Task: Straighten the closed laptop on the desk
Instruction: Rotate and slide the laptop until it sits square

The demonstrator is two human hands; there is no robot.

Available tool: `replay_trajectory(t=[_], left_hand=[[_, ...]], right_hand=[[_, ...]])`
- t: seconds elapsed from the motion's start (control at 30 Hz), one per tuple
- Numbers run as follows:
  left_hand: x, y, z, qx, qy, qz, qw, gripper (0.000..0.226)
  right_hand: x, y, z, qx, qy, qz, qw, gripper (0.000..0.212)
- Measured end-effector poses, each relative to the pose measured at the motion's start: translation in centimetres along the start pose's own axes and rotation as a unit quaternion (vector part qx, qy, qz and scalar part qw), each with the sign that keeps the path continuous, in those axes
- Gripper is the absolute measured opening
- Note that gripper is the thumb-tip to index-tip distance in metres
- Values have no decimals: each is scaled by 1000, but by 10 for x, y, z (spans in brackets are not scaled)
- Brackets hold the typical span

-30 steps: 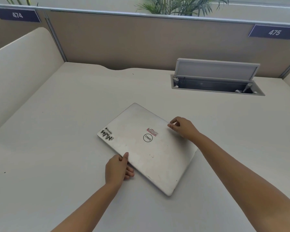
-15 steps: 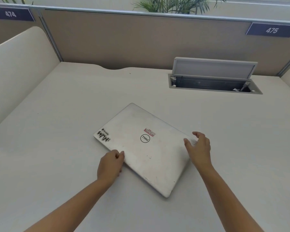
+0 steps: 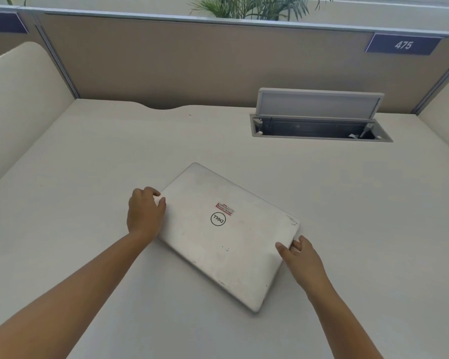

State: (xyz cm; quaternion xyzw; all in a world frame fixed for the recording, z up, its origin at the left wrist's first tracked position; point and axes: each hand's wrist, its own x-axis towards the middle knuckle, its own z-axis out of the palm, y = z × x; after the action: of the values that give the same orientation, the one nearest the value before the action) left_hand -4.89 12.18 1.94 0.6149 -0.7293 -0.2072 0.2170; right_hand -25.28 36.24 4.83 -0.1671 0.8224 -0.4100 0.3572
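Note:
A closed silver laptop (image 3: pixel 226 237) with a round logo and a red sticker lies askew on the pale desk (image 3: pixel 88 177), its long edges running from upper left to lower right. My left hand (image 3: pixel 144 212) covers its left corner, fingers curled over the lid's edge. My right hand (image 3: pixel 300 257) grips the right short edge, thumb on the lid and fingers around the side.
An open cable hatch (image 3: pixel 319 125) with a raised flap is set into the desk at the back right. Beige partition walls (image 3: pixel 192 63) enclose the desk at the back and both sides. A plant (image 3: pixel 254 6) shows above the partition.
My left hand slid up along the laptop's near edge to its left corner, hiding the black-lettered sticker. My right hand moved from the far edge down to the right short edge.

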Motion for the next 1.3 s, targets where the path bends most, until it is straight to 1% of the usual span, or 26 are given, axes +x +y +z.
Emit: replay_trajectory(t=[0.1,0.17,0.2,0.3,0.33,0.47,0.57,0.63,0.77,0.87,0.93,1.0,1.13,1.2,1.3], left_hand=[[9,3,5,31,-8,6,999,31],[15,4,7,50,-18,-1,999,34],[17,4,9,54,-26,-9,998,36],[24,3,12,47,-62,-34,996,40],[27,1,12,50,-75,-33,995,42],[44,-4,6,54,-138,-35,988,44],[52,-5,1,42,-189,-37,980,33],[55,-4,-1,34,-204,-39,978,40],[62,-8,-3,7,-237,-40,971,28],[61,-10,-3,-33,-240,-47,969,21],[60,-10,-4,-63,-237,-56,968,19],[61,-11,-2,-82,-229,-70,968,24],[60,-11,-1,-80,-217,-69,970,32],[59,-11,1,-80,-215,-68,971,28],[60,-11,2,-71,-216,-67,971,22]], right_hand=[[7,-1,-4,-43,-12,17,999,68],[11,1,-8,-62,-28,41,997,71],[12,3,-9,-62,-37,51,996,66],[12,7,-9,-52,-64,59,995,40],[13,7,-8,-53,-65,57,995,36],[15,1,-5,-73,-62,62,994,37],[18,0,-5,-68,-60,72,993,39],[20,2,-5,-62,-58,80,993,41],[27,5,-4,-79,-66,84,991,37],[32,3,-5,-121,-84,85,985,28],[35,1,-6,-133,-89,92,983,31],[37,0,-6,-131,-93,96,982,32],[40,1,-5,-140,-90,95,982,36],[41,2,-4,-142,-86,93,982,39],[41,2,-5,-123,-91,94,984,35]])
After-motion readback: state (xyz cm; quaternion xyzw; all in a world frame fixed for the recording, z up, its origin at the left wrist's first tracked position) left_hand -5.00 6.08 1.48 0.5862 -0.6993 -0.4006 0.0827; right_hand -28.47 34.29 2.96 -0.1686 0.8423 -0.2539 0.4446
